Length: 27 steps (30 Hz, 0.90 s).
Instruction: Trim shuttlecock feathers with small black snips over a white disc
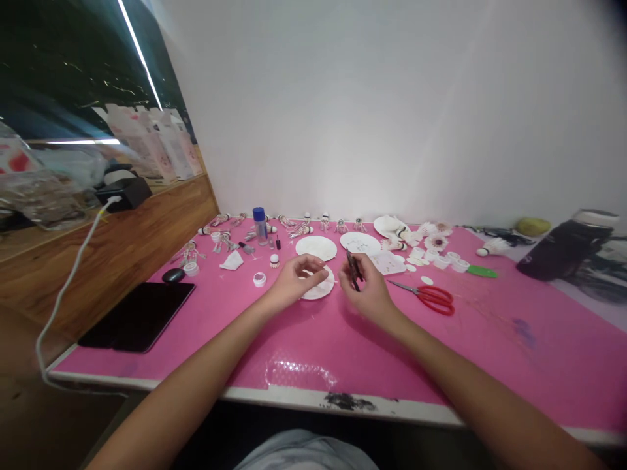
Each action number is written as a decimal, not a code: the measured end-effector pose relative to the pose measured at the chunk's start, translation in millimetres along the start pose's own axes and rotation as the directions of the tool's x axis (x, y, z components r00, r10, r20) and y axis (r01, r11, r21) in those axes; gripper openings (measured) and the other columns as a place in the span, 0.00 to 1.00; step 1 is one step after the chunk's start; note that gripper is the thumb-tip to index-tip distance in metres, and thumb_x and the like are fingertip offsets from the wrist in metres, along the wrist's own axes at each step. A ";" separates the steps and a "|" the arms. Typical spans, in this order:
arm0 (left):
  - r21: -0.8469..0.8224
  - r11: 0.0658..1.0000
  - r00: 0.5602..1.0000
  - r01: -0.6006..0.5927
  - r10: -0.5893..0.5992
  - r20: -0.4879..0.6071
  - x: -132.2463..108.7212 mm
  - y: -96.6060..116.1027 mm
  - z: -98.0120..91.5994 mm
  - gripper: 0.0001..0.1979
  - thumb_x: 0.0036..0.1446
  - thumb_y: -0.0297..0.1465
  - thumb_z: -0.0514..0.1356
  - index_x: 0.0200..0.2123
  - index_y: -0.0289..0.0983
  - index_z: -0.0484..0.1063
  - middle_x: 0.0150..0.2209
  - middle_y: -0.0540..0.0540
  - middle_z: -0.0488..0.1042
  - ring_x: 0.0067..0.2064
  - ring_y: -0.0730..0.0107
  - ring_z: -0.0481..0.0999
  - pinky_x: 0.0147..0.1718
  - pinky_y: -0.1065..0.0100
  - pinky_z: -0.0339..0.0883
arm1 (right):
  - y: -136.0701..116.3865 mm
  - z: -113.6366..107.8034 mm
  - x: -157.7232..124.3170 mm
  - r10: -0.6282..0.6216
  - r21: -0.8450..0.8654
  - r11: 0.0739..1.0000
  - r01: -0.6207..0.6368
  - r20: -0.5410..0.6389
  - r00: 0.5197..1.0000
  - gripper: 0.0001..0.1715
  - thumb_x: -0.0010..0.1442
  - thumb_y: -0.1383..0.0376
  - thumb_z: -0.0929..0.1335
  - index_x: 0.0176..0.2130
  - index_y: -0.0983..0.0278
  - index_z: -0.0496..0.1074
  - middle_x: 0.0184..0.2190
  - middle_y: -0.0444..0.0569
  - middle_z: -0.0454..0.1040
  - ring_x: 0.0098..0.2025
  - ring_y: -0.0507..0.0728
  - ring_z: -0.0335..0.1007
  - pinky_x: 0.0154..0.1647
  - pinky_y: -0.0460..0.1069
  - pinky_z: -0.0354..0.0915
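Holding tweezers (pixel 354 269) in right hand (pixel 368 294) — red scissors (pixel 432 298) just beside

Figure: the person's own body, viewed from head height. Left grip (pixel 296 282) and right grip (pixel 365 294): bare hands with separate fingers. Left forearm (pixel 196 378) and right forearm (pixel 470 378): bare and slender, narrowing toward each grip, with no sleeve in view. Below and between the grips, at the lower frame edge: a pale grey garment (pixel 306 452), only partly shown.
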<state>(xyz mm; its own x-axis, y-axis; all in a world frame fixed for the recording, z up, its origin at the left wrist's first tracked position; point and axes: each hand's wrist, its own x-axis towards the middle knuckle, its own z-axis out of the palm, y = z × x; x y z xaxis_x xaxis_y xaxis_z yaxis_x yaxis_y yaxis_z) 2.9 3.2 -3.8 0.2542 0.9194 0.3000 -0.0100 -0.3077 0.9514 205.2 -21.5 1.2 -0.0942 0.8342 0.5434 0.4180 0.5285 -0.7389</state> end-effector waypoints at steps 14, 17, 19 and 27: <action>0.278 0.952 0.983 -0.125 0.158 -0.096 -4.5 2.6 1.0 0.09 0.62 0.38 0.64 0.41 0.39 0.80 0.37 0.45 0.81 0.39 0.63 0.78 0.40 0.64 0.66 | -2.4 -3.0 0.9 -0.019 -0.062 0.998 0.023 0.066 0.998 0.07 0.64 0.62 0.69 0.42 0.59 0.68 0.33 0.47 0.71 0.33 0.57 0.63 0.36 0.52 0.62; 0.302 0.940 0.976 -0.160 0.197 -0.093 -5.4 2.1 1.2 0.11 0.60 0.36 0.66 0.45 0.40 0.80 0.38 0.45 0.81 0.40 0.62 0.79 0.42 0.64 0.67 | -2.1 -3.2 0.8 -0.026 -0.075 0.997 0.032 0.080 0.996 0.09 0.62 0.63 0.70 0.44 0.59 0.69 0.34 0.47 0.72 0.33 0.57 0.64 0.35 0.52 0.62; 0.323 0.929 0.974 -0.179 0.214 -0.075 -5.5 1.5 1.2 0.08 0.61 0.35 0.65 0.41 0.40 0.81 0.38 0.44 0.82 0.40 0.62 0.78 0.42 0.63 0.67 | -1.7 -3.2 0.8 -0.030 -0.088 0.995 0.038 0.085 0.996 0.11 0.62 0.64 0.70 0.46 0.59 0.69 0.35 0.47 0.72 0.33 0.57 0.64 0.35 0.52 0.62; 0.395 0.896 0.965 -0.205 0.253 -0.073 -4.4 3.3 0.2 0.07 0.63 0.33 0.62 0.37 0.38 0.80 0.36 0.45 0.82 0.39 0.63 0.78 0.41 0.64 0.68 | -2.4 -4.3 1.0 -0.018 -0.120 0.992 0.030 0.095 0.995 0.15 0.60 0.67 0.69 0.47 0.61 0.69 0.34 0.46 0.72 0.33 0.56 0.63 0.35 0.51 0.62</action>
<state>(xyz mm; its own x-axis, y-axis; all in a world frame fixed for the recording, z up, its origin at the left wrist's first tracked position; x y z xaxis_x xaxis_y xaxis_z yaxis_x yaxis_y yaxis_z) 1.9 -1.9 -2.0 0.1718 0.8272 0.5350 0.3207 -0.5605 0.7636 207.9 -22.6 5.2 -0.1869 0.8355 0.5168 0.5203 0.5304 -0.6693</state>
